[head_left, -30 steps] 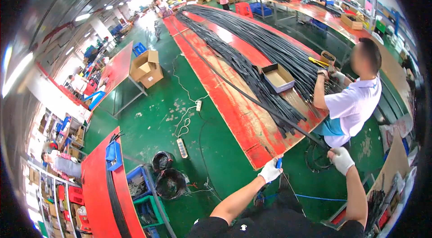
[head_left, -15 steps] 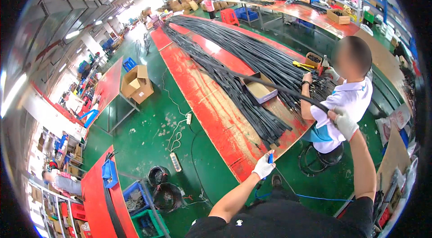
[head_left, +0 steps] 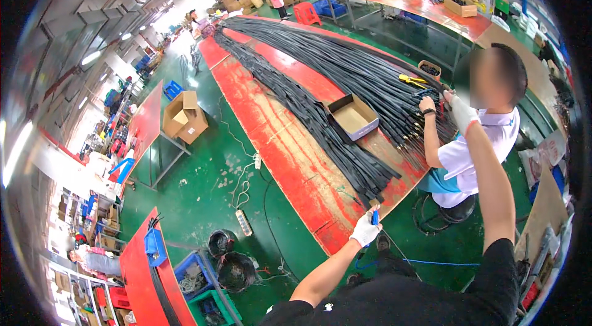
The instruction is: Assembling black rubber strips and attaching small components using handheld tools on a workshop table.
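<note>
A long red table (head_left: 290, 141) runs away from the viewer, and everything here is placed from it. Two thick bundles of black cables (head_left: 333, 116) lie along its top, smooth and rubbery, their cut ends fanning out near the table's close end. At that end the left hand (head_left: 365, 230), in a white knit glove, is closed around a small blue tool (head_left: 374, 217) just off the table's corner. The right hand (head_left: 461, 111), also in a white glove, is raised over the right edge of the table with its fingers curled loosely; whether it grips anything cannot be told. A seated person in a white shirt (head_left: 478, 147) sits at that right edge, one bare hand on the cable ends, partly hiding them. Between the two bundles sits one open cardboard box (head_left: 353, 116). Left of the table, on the green floor, stand a larger open carton (head_left: 184, 118), one white power strip (head_left: 245, 222) and two black coils (head_left: 229, 258).
</note>
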The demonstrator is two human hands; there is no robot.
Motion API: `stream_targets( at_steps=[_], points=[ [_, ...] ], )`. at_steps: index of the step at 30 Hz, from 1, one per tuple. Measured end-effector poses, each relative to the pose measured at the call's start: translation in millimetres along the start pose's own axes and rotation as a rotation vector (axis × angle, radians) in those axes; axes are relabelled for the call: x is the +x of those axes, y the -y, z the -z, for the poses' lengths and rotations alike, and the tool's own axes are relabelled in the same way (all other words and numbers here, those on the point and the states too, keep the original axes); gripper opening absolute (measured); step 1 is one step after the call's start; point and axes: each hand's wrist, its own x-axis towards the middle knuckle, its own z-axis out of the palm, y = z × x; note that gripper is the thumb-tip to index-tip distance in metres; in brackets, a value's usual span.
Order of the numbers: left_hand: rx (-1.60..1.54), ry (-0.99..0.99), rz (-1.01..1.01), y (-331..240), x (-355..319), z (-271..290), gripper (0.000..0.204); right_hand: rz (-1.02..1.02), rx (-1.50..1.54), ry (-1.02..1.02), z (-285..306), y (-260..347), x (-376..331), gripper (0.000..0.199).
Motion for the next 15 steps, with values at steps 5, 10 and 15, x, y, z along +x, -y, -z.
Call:
stream_targets(
  at_steps=[5, 10, 15],
  points=[
    [-0.004, 0.035, 0.037, 14, 18, -11, 0.073, 0.106, -0.590, -0.182, -29, -123, 101, 0.044],
    [0.024, 0.006, 0.132, 31, 12, -1, 0.076, -0.009, -0.613, -0.123, -86, -216, 110, 0.046],
    [0.015, 0.040, 0.148, 14, 28, -15, 0.076, -0.293, -0.333, -0.137, -22, -331, 140, 0.036]
  ],
)
